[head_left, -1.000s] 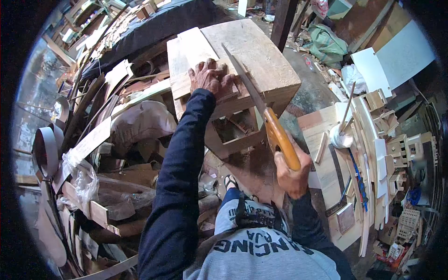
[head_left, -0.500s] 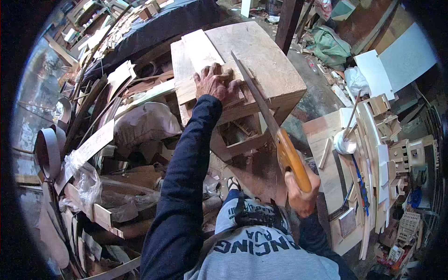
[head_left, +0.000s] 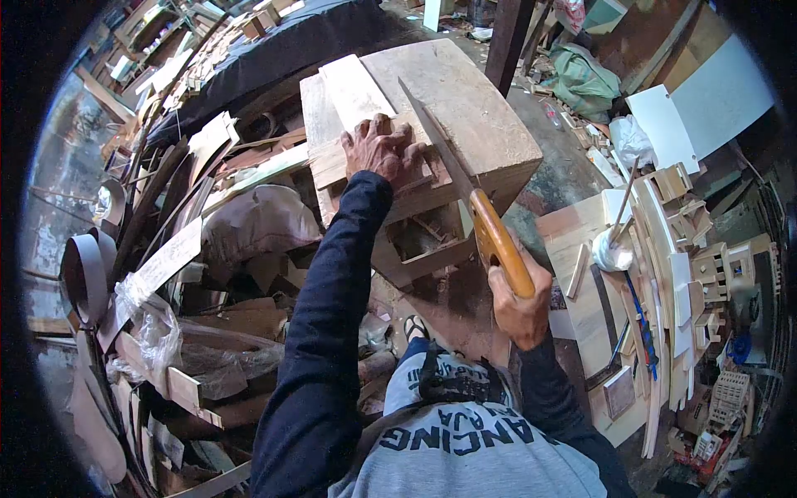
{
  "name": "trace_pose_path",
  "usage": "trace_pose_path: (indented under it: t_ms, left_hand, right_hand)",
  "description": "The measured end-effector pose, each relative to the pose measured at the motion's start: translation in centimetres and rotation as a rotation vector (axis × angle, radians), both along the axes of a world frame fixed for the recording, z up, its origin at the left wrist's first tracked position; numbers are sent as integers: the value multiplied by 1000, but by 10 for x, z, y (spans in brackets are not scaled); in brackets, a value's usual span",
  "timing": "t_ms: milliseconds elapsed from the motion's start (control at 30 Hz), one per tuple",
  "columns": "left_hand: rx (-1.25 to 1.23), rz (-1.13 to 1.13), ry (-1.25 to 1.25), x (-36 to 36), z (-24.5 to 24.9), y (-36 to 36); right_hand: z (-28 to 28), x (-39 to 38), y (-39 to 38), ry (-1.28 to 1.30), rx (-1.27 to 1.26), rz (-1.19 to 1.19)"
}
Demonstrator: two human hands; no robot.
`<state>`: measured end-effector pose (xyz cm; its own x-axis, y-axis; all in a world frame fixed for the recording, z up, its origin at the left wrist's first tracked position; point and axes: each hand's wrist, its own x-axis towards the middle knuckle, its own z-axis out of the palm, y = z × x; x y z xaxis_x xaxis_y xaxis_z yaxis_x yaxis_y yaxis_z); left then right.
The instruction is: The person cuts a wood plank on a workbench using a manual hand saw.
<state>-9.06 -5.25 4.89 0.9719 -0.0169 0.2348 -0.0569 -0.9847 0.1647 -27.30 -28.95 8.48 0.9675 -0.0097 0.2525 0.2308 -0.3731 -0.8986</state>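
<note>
My right hand (head_left: 522,300) is wrapped round the orange-brown wooden handle of a handsaw (head_left: 501,241). The blade slants up and left across the near edge of a wooden box-like stand (head_left: 465,91), to the right of my left hand. Flat on the top of the stand, with fingers spread, my left hand (head_left: 383,152) presses down on a wooden board (head_left: 330,158). A paler wooden strip (head_left: 357,90) lies beyond the fingers, pointing away from me. Where the saw teeth meet the wood is too small to make out.
Wood offcuts and a clear plastic bag (head_left: 158,328) are heaped on the left. A low worktable (head_left: 573,232) on the right carries wood strips and a white pot (head_left: 613,251) with a stick in it. A dark post (head_left: 508,46) stands behind the stand.
My right hand has pushed the handsaw forward, up and slightly left, so the handle is nearer the stand. My left hand keeps its place on the board.
</note>
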Motion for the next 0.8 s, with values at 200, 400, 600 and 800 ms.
trace_pose_path:
  t_ms: [200,400,600,800]
  left_hand:
    - [-11,6,-98,0,-8,0]
    - [-44,-5,-81,0,-3,-2]
    - [-24,-8,-81,3,-11,5]
    - [-19,-2,0,8,-6,2]
  right_hand:
    - [3,-32,-16,60,34,-27]
    - [10,-2,-8,116,-20,31]
    - [5,-25,-14,60,37,-1]
    - [6,-11,-14,52,12,39]
